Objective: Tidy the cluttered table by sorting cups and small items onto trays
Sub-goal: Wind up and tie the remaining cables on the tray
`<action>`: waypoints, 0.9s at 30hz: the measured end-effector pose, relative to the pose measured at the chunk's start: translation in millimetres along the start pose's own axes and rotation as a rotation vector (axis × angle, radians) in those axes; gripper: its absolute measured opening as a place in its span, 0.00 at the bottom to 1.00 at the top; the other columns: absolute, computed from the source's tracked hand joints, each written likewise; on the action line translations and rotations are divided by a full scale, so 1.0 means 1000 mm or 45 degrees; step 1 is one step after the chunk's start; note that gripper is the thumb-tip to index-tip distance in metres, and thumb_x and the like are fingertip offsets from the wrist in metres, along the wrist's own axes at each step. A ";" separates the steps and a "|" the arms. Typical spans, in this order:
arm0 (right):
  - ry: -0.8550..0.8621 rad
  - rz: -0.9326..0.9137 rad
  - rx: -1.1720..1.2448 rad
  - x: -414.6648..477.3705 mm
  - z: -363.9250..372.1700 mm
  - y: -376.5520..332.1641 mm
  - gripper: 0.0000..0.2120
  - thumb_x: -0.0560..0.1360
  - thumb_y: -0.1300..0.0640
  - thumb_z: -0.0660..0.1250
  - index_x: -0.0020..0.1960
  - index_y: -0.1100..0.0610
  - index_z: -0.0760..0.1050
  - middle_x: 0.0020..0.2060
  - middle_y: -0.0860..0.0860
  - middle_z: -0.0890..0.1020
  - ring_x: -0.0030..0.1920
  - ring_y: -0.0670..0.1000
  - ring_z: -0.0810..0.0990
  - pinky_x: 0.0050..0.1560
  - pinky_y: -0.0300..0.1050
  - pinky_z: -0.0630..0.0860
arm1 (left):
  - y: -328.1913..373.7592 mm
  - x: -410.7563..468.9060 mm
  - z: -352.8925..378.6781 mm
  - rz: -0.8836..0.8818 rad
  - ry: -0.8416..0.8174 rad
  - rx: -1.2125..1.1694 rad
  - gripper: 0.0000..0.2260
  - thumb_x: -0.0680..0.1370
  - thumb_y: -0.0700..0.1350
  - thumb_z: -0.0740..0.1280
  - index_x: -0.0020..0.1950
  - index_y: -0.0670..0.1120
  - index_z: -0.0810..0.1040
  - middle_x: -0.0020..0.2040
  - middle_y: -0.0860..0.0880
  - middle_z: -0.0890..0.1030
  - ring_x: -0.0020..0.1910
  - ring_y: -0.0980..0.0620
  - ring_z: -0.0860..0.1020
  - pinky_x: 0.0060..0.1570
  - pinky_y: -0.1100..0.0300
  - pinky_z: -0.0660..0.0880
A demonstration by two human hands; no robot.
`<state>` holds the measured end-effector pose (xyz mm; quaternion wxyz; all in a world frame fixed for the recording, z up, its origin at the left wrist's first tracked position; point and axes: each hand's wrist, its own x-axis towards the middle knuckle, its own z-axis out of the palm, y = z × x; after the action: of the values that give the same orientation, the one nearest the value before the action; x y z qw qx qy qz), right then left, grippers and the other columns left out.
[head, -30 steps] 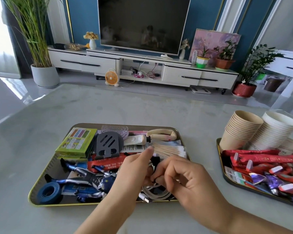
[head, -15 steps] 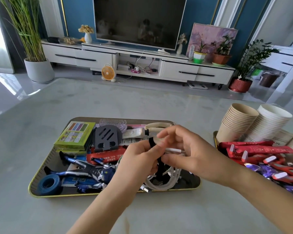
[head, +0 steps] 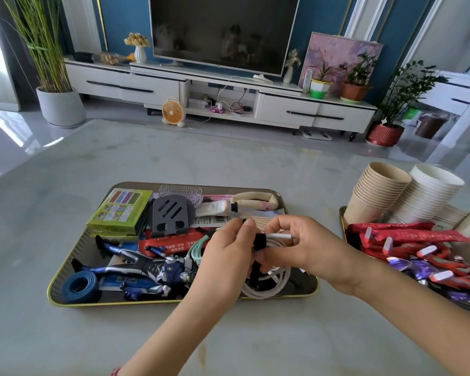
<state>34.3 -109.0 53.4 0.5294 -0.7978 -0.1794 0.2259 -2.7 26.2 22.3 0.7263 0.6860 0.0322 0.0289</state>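
Lifted off the tray [head: 136,303] since a second ago, the white cable [head: 269,291] hangs over it, left hand [head: 225,261] pinching what seems a black strap [head: 259,241], right hand [head: 304,248] with its grip pinched on the cable's end; cinch snugly, keeping loops gathered.

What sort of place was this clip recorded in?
Most likely a home living room: a large television stands on a low white media cabinet against the wall, potted plants sit on it and on the floor, and the tray of small items lies on a pale table facing it.
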 end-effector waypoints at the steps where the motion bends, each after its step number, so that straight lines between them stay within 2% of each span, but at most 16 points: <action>1: -0.017 0.001 0.028 -0.001 0.001 0.001 0.06 0.71 0.65 0.70 0.46 0.60 0.75 0.37 0.55 0.83 0.38 0.47 0.82 0.43 0.37 0.77 | -0.001 0.000 0.001 0.007 0.022 0.006 0.13 0.81 0.44 0.56 0.38 0.43 0.72 0.28 0.50 0.74 0.28 0.51 0.74 0.31 0.58 0.71; 5: -0.088 0.034 0.070 -0.004 0.002 0.005 0.08 0.73 0.64 0.68 0.52 0.61 0.80 0.43 0.56 0.84 0.42 0.47 0.81 0.49 0.37 0.74 | -0.003 -0.003 0.005 0.096 0.069 0.135 0.13 0.81 0.42 0.56 0.36 0.46 0.69 0.22 0.55 0.71 0.20 0.59 0.68 0.24 0.67 0.64; 8: -0.132 0.230 0.232 -0.003 -0.002 0.007 0.08 0.72 0.64 0.67 0.51 0.58 0.81 0.43 0.55 0.83 0.45 0.48 0.80 0.56 0.47 0.67 | -0.003 -0.006 0.008 0.214 0.119 0.312 0.12 0.81 0.45 0.57 0.37 0.49 0.67 0.21 0.55 0.71 0.20 0.60 0.67 0.22 0.69 0.61; 11: -0.170 0.391 0.451 0.001 -0.008 0.006 0.15 0.72 0.70 0.59 0.45 0.56 0.80 0.37 0.50 0.82 0.40 0.47 0.77 0.52 0.45 0.66 | -0.007 -0.007 0.010 0.415 0.144 0.590 0.09 0.81 0.50 0.54 0.41 0.50 0.63 0.28 0.51 0.75 0.28 0.56 0.72 0.29 0.59 0.68; 13: -0.171 0.446 0.631 0.002 -0.012 0.005 0.20 0.65 0.72 0.53 0.46 0.58 0.80 0.36 0.51 0.79 0.37 0.48 0.75 0.44 0.42 0.67 | -0.011 -0.006 0.010 0.497 0.134 0.652 0.08 0.81 0.51 0.52 0.43 0.50 0.63 0.32 0.47 0.77 0.31 0.50 0.74 0.32 0.51 0.71; 15: -0.150 0.462 0.803 0.001 -0.014 0.004 0.24 0.59 0.68 0.52 0.48 0.61 0.81 0.39 0.53 0.80 0.37 0.49 0.75 0.41 0.42 0.67 | -0.011 -0.009 0.010 0.556 0.111 0.676 0.08 0.81 0.50 0.51 0.46 0.48 0.63 0.28 0.49 0.73 0.25 0.54 0.69 0.25 0.57 0.64; 17: -0.142 0.465 0.895 0.001 -0.016 0.003 0.24 0.60 0.65 0.51 0.46 0.64 0.82 0.41 0.56 0.81 0.35 0.50 0.77 0.41 0.42 0.68 | -0.009 -0.013 0.008 0.643 0.072 0.695 0.07 0.81 0.50 0.50 0.48 0.48 0.64 0.26 0.52 0.69 0.23 0.54 0.66 0.24 0.62 0.57; 19: -0.159 0.449 0.918 0.001 -0.017 0.001 0.20 0.65 0.60 0.54 0.46 0.64 0.83 0.41 0.55 0.82 0.35 0.50 0.76 0.42 0.43 0.68 | -0.005 -0.016 0.005 0.722 0.048 0.684 0.08 0.79 0.52 0.49 0.46 0.51 0.63 0.24 0.53 0.68 0.23 0.54 0.66 0.23 0.62 0.56; 21: -0.157 0.423 0.841 0.001 -0.018 -0.002 0.14 0.67 0.54 0.63 0.45 0.61 0.83 0.40 0.52 0.82 0.37 0.49 0.75 0.45 0.44 0.67 | -0.002 -0.015 0.003 0.749 0.019 0.658 0.10 0.77 0.54 0.48 0.45 0.50 0.63 0.25 0.53 0.70 0.23 0.54 0.66 0.23 0.63 0.57; 23: -0.145 0.387 0.684 0.001 -0.017 -0.003 0.12 0.63 0.57 0.72 0.46 0.57 0.83 0.41 0.50 0.81 0.40 0.48 0.76 0.46 0.43 0.68 | -0.001 -0.015 0.003 0.780 -0.016 0.655 0.11 0.78 0.55 0.49 0.44 0.50 0.63 0.27 0.55 0.71 0.23 0.54 0.65 0.23 0.64 0.58; 25: -0.172 0.335 0.565 0.001 -0.018 -0.003 0.16 0.65 0.58 0.70 0.53 0.56 0.81 0.46 0.51 0.79 0.45 0.48 0.76 0.47 0.42 0.69 | 0.000 -0.015 0.005 0.816 -0.059 0.681 0.11 0.79 0.55 0.49 0.44 0.50 0.63 0.30 0.58 0.73 0.24 0.55 0.66 0.23 0.66 0.58; 27: -0.196 0.273 0.508 0.001 -0.018 -0.003 0.13 0.67 0.56 0.69 0.51 0.54 0.82 0.48 0.52 0.79 0.48 0.49 0.75 0.47 0.43 0.69 | 0.001 -0.015 0.006 0.803 -0.060 0.664 0.10 0.79 0.53 0.50 0.44 0.50 0.63 0.32 0.59 0.73 0.24 0.55 0.66 0.23 0.66 0.58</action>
<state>45.3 -120.9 62.0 0.6344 -0.6723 -0.0852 0.3719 -17.5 19.0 23.3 0.4840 0.8239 -0.1901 0.2251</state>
